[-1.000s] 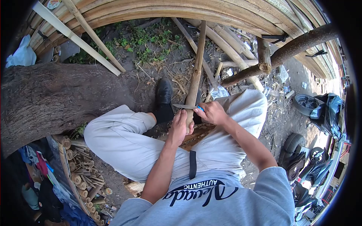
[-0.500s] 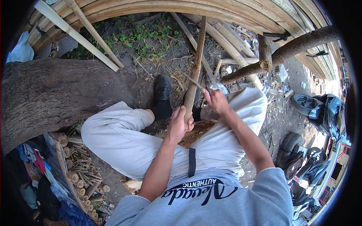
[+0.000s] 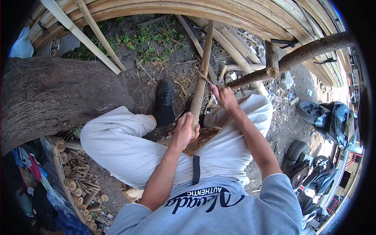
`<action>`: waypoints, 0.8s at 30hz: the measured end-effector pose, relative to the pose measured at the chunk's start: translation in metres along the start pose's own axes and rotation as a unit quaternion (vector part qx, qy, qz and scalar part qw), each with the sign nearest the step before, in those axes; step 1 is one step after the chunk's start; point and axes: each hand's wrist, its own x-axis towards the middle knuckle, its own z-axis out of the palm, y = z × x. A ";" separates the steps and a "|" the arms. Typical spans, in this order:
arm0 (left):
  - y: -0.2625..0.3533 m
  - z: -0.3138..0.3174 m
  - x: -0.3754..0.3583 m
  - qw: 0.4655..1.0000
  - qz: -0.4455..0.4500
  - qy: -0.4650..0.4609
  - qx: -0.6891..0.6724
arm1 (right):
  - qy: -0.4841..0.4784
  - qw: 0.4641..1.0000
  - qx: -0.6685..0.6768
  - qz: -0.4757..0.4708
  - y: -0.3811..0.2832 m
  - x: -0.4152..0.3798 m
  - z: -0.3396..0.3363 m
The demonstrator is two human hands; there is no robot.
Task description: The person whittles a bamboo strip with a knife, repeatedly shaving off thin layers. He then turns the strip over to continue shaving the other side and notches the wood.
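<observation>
I sit with a long bamboo stick held upright between my knees. My left hand grips its lower end, resting over a wooden block on my lap. My right hand is closed around a knife with a blue handle; the blade lies against the stick, about a hand's length above my left hand. The stick's far end reaches up toward the bamboo poles at the top.
A thick tree trunk lies at my left. Curved bamboo poles arch across the top, with a forked branch at right. Cut bamboo pieces are piled lower left. A motorbike stands at right. My black shoe rests on dirt.
My right hand has run the knife up along the stick, away from my left hand. My left hand has kept its grip at the lower end.
</observation>
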 end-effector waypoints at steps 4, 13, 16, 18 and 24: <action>0.006 -0.004 0.007 0.999 0.008 -0.014 -0.042 | 0.045 0.998 0.028 0.017 -0.004 0.021 0.010; 0.006 0.000 0.001 0.998 -0.017 0.011 -0.052 | -0.066 0.995 0.021 -0.076 -0.036 -0.028 -0.010; 0.003 0.002 0.004 1.000 -0.001 0.010 0.011 | 0.000 0.999 0.041 0.005 -0.012 -0.004 -0.002; 0.003 0.000 0.007 0.999 0.014 0.008 0.046 | 0.021 0.998 0.045 0.048 -0.011 0.002 0.002; 0.009 0.003 0.003 0.999 0.007 0.034 0.010 | -0.091 0.983 0.135 -0.081 -0.073 -0.058 -0.015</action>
